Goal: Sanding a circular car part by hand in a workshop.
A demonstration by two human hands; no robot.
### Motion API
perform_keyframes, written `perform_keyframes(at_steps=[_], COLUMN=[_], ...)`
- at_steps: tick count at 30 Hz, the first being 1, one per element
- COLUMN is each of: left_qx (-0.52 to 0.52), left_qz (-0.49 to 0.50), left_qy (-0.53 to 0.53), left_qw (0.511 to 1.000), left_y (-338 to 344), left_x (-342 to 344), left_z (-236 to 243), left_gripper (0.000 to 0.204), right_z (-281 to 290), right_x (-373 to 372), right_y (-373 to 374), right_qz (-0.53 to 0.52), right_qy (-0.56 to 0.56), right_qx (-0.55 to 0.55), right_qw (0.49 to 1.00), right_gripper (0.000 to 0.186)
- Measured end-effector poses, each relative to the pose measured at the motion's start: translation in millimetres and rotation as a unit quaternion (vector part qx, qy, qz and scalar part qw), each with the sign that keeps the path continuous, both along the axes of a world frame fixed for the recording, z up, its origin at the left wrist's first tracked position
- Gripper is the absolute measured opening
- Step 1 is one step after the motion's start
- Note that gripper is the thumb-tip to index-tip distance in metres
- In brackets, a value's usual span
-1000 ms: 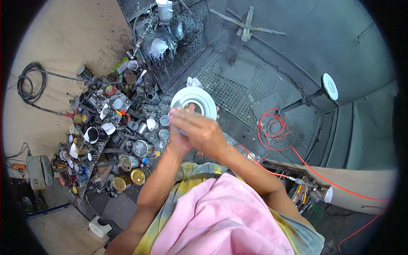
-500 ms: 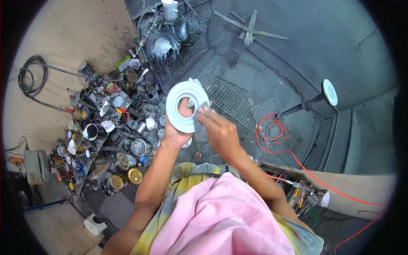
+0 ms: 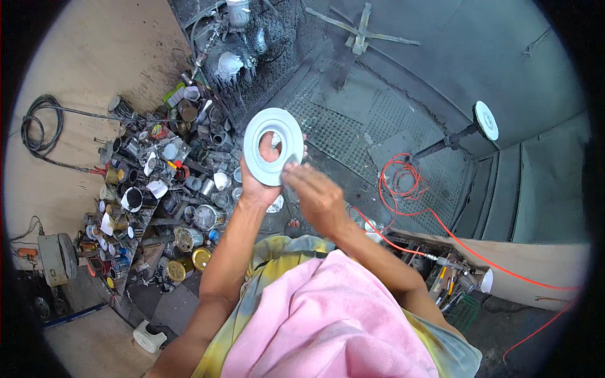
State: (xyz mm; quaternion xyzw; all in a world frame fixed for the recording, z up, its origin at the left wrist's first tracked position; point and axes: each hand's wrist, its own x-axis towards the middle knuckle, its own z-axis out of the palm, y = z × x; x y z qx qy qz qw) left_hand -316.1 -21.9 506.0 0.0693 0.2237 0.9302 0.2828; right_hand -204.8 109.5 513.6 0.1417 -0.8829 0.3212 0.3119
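Observation:
A pale grey-white ring-shaped disc with a stepped profile and a round central hole is held up in front of my body. My left hand supports it from beneath, and part of the palm and fingers shows through the hole. Against the disc's lower right rim, my right hand presses with its fingers together, the fingertips smeared by motion. Something thin and grey seems to lie under those fingertips, too blurred to name. A pink cloth covers my front.
Paint cans and cups crowd a bench at the left. A similar white disc sits on a stand at the right. A red hose coils across the floor. A wooden cross-shaped stand stands at the back beside a spray gun.
The disc and both hands have shifted slightly left and up in view. My right fingers have slid along the disc's lower right rim. The whole scene has also shifted a little.

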Motion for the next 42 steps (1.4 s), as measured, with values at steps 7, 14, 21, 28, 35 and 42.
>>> perform_keyframes(at_steps=[7, 14, 21, 28, 35, 42], left_qx=[0.069, -0.016, 0.104, 0.048, 0.051, -0.4], left_qz=[-0.09, -0.019, -0.035, -0.081, -0.094, -0.058], left_qy=[-0.118, 0.026, -0.05, -0.061, -0.048, 0.061], left_qw=[0.987, 0.999, 0.993, 0.994, 0.993, 0.912], left_y=[-2.8, -17.2, -33.7, -45.3, -45.7, -51.9], left_x=[-14.8, 0.3, -7.7, -6.6, -3.3, -18.0], left_z=[-27.4, -27.2, -28.7, 15.9, 36.0, 6.6], left_gripper=[0.078, 0.084, 0.073, 0.092, 0.086, 0.05], right_z=[36.8, 8.0, -27.9, -24.0, -83.6, -91.4], right_x=[-5.3, 7.8, 9.4, 17.5, 50.0, 69.8], right_y=[-47.4, -32.8, 16.6, 39.7, 48.9, 36.5], right_qz=[0.073, 0.07, 0.022, -0.174, -0.129, -0.22], right_qy=[-0.006, 0.006, -0.022, -0.252, -0.281, -0.293], right_qx=[-0.124, -0.037, 0.037, -0.348, -0.337, -0.303], right_qw=[0.99, 0.997, 0.999, 0.886, 0.889, 0.88], right_gripper=[0.043, 0.045, 0.042, 0.015, 0.031, 0.049])
